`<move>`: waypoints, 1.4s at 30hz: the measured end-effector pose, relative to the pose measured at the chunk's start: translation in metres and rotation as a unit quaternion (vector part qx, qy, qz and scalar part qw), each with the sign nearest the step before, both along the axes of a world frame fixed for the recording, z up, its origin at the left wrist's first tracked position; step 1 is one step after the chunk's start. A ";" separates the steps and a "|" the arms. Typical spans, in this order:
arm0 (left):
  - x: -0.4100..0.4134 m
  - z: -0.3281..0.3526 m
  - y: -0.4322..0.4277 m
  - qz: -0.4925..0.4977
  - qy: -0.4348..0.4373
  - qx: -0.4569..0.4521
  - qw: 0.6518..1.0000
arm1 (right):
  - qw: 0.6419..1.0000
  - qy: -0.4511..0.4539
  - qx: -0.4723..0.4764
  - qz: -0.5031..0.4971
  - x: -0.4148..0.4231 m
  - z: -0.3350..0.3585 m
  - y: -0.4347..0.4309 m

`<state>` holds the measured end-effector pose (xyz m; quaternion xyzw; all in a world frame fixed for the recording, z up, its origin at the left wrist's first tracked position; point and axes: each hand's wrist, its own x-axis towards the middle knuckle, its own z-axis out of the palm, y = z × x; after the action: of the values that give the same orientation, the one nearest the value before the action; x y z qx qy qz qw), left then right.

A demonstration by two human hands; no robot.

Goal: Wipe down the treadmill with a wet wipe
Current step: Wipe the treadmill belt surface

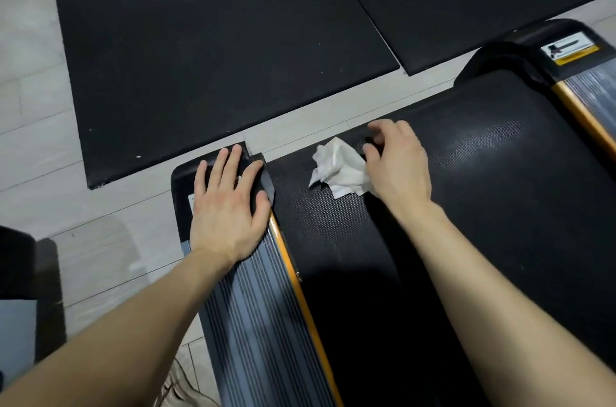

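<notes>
Right now we're seeing only the treadmill's [253,306] rear end; the frame is cutting off the rest. Our left hand [226,203] is lying flat on the black end cap [181,183], grip open, fingers straight, hiding most of a white label [191,201]. The wet wipe [336,169] is sitting crumpled on the belt [483,190] near its rear edge, its rt side tucking under our right hand [396,166]. Fingers there are curling, but we can't tell whether that grip is holding it. Black floor mats [216,56] are lying beyond, w/ a strip of pale floor [300,129] between.
</notes>
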<state>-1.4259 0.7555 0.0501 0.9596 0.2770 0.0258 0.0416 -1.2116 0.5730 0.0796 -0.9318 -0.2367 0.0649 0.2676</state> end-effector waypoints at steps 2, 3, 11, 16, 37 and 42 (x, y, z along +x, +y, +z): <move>0.000 0.001 0.000 -0.002 0.000 -0.003 1.000 | 0.995 -0.049 0.075 0.035 -0.010 0.001 -0.009; 0.000 0.001 0.000 0.000 -0.002 -0.003 1.000 | 0.992 -0.067 0.083 0.070 -0.017 0.000 -0.014; 0.000 0.001 -0.001 -0.001 0.000 -0.004 1.000 | 0.992 -0.062 -0.011 0.113 -0.042 -0.031 0.008; -0.001 0.000 0.000 -0.006 0.003 -0.002 1.000 | 0.939 -0.048 -0.021 0.340 -0.099 -0.033 0.024; 0.001 0.001 0.000 -0.010 0.001 -0.001 1.000 | 0.979 -0.097 -0.052 0.170 0.008 -0.039 -0.017; 0.000 0.000 0.000 -0.007 -0.004 -0.002 1.000 | 0.957 -0.147 -0.058 0.241 -0.018 -0.020 -0.034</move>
<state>-1.4254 0.7550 0.0498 0.9613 0.2704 0.0291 0.0447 -1.2293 0.5391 0.0593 -0.8602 -0.4869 0.0031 0.1512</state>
